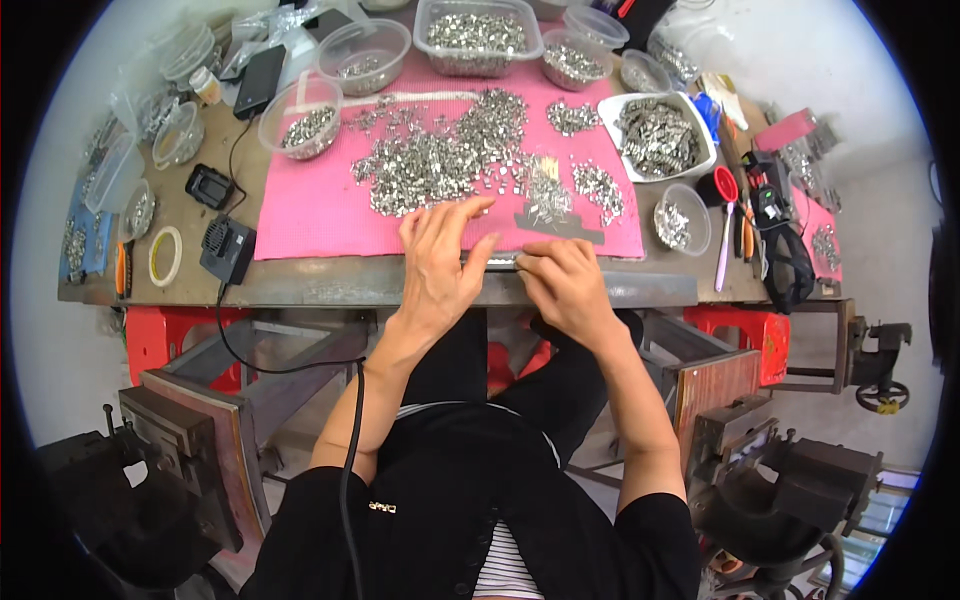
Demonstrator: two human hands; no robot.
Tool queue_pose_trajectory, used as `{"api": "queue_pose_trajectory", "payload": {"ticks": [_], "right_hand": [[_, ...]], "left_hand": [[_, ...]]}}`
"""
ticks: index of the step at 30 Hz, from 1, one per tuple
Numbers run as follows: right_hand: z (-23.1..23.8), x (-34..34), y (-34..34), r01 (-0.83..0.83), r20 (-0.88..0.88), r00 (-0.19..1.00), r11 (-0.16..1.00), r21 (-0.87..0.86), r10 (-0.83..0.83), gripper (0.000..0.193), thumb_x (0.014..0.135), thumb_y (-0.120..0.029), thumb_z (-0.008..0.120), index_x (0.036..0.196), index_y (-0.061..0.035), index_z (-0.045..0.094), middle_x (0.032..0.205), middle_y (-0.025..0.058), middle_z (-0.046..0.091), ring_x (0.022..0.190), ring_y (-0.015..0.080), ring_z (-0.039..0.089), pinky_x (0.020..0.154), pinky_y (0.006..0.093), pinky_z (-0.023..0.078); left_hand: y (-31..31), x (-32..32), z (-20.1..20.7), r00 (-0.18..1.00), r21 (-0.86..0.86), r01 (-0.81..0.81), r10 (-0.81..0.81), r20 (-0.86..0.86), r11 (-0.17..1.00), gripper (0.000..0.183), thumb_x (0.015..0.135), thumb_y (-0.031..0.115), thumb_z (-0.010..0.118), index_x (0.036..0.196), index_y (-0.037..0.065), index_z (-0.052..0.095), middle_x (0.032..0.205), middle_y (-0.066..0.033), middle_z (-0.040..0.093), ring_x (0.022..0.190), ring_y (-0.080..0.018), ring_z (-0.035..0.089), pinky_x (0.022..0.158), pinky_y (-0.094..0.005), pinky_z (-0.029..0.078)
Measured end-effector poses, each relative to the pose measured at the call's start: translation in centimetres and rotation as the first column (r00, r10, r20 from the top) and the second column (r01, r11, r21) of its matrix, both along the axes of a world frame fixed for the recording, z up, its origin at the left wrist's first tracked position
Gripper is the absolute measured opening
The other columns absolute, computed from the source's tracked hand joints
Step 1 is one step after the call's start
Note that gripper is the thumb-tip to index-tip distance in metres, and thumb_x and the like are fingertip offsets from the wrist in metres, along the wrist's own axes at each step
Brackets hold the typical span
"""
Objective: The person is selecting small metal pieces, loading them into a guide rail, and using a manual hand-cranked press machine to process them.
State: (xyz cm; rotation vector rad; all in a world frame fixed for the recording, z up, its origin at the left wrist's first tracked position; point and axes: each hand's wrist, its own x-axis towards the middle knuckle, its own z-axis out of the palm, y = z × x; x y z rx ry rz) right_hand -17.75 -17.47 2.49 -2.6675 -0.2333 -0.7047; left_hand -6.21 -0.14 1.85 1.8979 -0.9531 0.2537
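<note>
My left hand point(438, 265) hovers at the front edge of the pink mat point(310, 225), thumb apart from the curved fingers and nothing visible in it. At the same edge, the fingers of my right hand point(567, 284) are pinched together; what they hold is too small or hidden. Between both hands lies a narrow silvery metal strip point(502, 261), its right end beside my right fingertips. Just beyond, a dark grey flat plate point(582, 233) carries a heap of thin clear-looking pins point(547, 198). A large pile of small shiny metal pieces point(430, 165) spreads over the mat.
Plastic tubs of metal parts stand along the back, among them a rectangular one point(478, 66). At right are a white tray point(706, 150), a round tub point(683, 219) and a pink-handled brush point(722, 262). A black cable point(352, 450) crosses my left arm. Vises point(800, 480) flank me.
</note>
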Motion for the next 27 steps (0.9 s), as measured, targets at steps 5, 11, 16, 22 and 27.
{"api": "queue_pose_trajectory", "payload": {"ticks": [5,11,16,22,27], "right_hand": [[0.0,5.5,-4.5,0.119,-0.003,0.992,0.949,0.291,-0.124,0.010,0.090,-0.004,0.065,0.097,-0.0005,0.071,0.091,0.0167,0.068,0.083,0.0353,0.066,0.072,0.0430,0.051],[-2.5,14.6,-7.9,0.316,-0.047,0.949,0.935,0.164,-0.312,0.015,0.089,-0.012,0.068,0.098,-0.0005,0.073,0.093,0.0210,0.065,0.090,0.0388,0.065,0.081,0.0476,0.051],[-2.8,15.5,-7.8,0.358,-0.086,0.933,0.929,0.093,-0.351,0.013,0.085,-0.014,0.073,0.089,-0.0015,0.071,0.089,0.0185,0.067,0.089,0.0373,0.066,0.083,0.0474,0.050],[-2.5,15.4,-8.2,0.380,-0.159,0.922,0.906,0.185,-0.354,0.017,0.083,-0.015,0.075,0.089,0.0004,0.071,0.093,0.0209,0.070,0.089,0.0380,0.069,0.082,0.0468,0.053],[-1.8,14.6,-8.3,0.397,-0.190,0.914,0.884,0.245,-0.358,0.018,0.087,-0.014,0.068,0.091,0.0036,0.070,0.092,0.0239,0.071,0.086,0.0380,0.070,0.080,0.0466,0.055]], "left_hand": [[-5.2,5.7,1.0,0.996,0.027,-0.060,0.058,0.065,0.998,0.028,0.092,0.016,0.068,0.119,0.010,0.068,0.109,-0.0077,0.068,0.106,-0.0273,0.061,0.100,-0.0426,0.037],[-10.5,12.3,-1.4,0.980,0.257,-0.145,0.102,0.172,0.955,0.027,0.089,0.018,0.070,0.115,0.012,0.071,0.103,-0.0117,0.064,0.105,-0.0326,0.059,0.096,-0.0472,0.039],[-11.0,13.9,-2.4,0.989,0.253,-0.040,0.003,0.146,0.967,0.012,0.084,0.016,0.071,0.093,0.007,0.071,0.094,-0.0146,0.065,0.095,-0.0364,0.063,0.083,-0.0501,0.047],[-10.9,14.5,-1.6,0.996,0.150,0.035,-0.048,0.081,0.988,0.017,0.088,0.015,0.070,0.098,0.002,0.074,0.090,-0.0170,0.072,0.084,-0.0333,0.070,0.077,-0.0447,0.054],[-9.5,13.2,-0.2,0.993,0.079,0.119,-0.117,-0.022,0.990,0.016,0.089,0.009,0.068,0.099,-0.002,0.072,0.089,-0.0174,0.074,0.081,-0.0295,0.072,0.076,-0.0388,0.056]]}}
